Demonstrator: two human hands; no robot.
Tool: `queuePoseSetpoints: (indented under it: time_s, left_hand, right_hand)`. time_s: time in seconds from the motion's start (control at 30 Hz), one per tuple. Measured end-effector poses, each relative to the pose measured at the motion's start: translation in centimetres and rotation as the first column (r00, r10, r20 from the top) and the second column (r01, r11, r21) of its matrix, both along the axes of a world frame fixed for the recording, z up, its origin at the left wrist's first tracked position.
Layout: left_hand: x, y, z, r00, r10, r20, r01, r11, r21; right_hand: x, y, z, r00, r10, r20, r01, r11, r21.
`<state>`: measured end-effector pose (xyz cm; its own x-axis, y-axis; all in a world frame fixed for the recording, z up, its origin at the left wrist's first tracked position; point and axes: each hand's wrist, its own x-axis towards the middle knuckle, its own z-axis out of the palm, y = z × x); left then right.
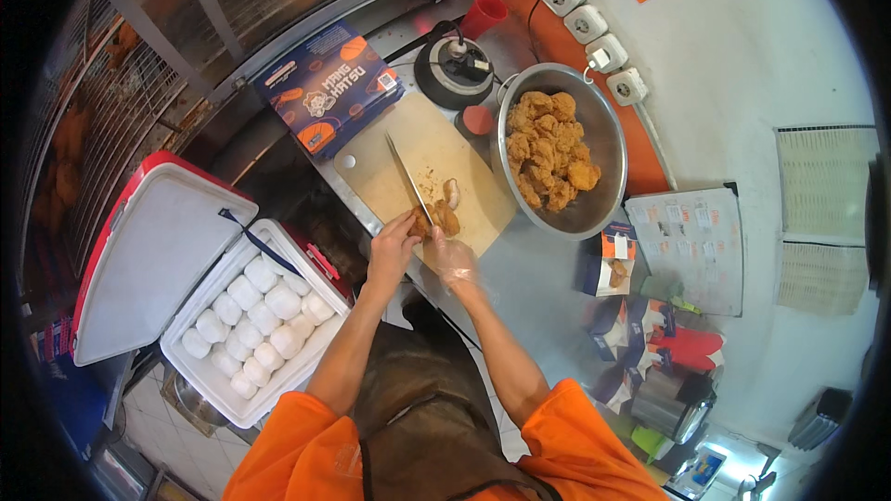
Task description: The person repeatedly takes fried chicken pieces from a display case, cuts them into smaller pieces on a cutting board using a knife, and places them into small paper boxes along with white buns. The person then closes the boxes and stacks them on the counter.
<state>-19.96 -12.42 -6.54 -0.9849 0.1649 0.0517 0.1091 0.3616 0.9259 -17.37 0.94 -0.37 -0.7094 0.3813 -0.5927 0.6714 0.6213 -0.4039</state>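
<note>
My right hand, in a clear plastic glove, grips a long kitchen knife. Its blade points away from me across the cutting board, against a piece of fried chicken. My left hand steadies the chicken at the blade's left, its fingertips on the brown crust. Just beyond lies a cut slice with pale meat, among scattered crumbs. Right of the board stands a steel bowl heaped with fried chicken pieces. The knife's handle is mostly hidden in my hand.
Flat printed cartons overlap the board's far left corner. Behind it are a round cable reel and a red cup. An open cooler holds white wrapped lumps at left. On the right sit an opened box with chicken and a whiteboard.
</note>
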Motion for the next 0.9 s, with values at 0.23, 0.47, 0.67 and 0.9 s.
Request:
queuePoseSetpoints:
  time_s: [0.23, 0.47, 0.67, 0.9]
  left_hand:
    - [0.6, -0.9, 0.1, 0.995, 0.091, -0.043, -0.092, 0.996, -0.022]
    - [0.4, 0.0, -1.0, 0.990, 0.070, -0.120, -0.078, 0.995, -0.069]
    - [0.1, 0.1, -1.9, 0.981, 0.042, -0.189, -0.061, 0.993, -0.100]
    - [-0.9, 0.3, -2.0, 0.997, -0.014, -0.077, -0.001, 0.981, -0.192]
  right_hand:
    - [3.3, 1.4, 3.6, 0.994, 0.095, 0.061, -0.093, 0.995, -0.041]
    - [3.3, -1.0, 2.3, 0.983, 0.004, 0.184, -0.013, 0.999, 0.051]
    - [1.8, -1.3, -1.4, 0.998, 0.054, 0.039, -0.055, 0.998, 0.030]
    - [5.4, 1.1, -6.3, 0.950, 0.263, -0.170, -0.258, 0.965, 0.052]
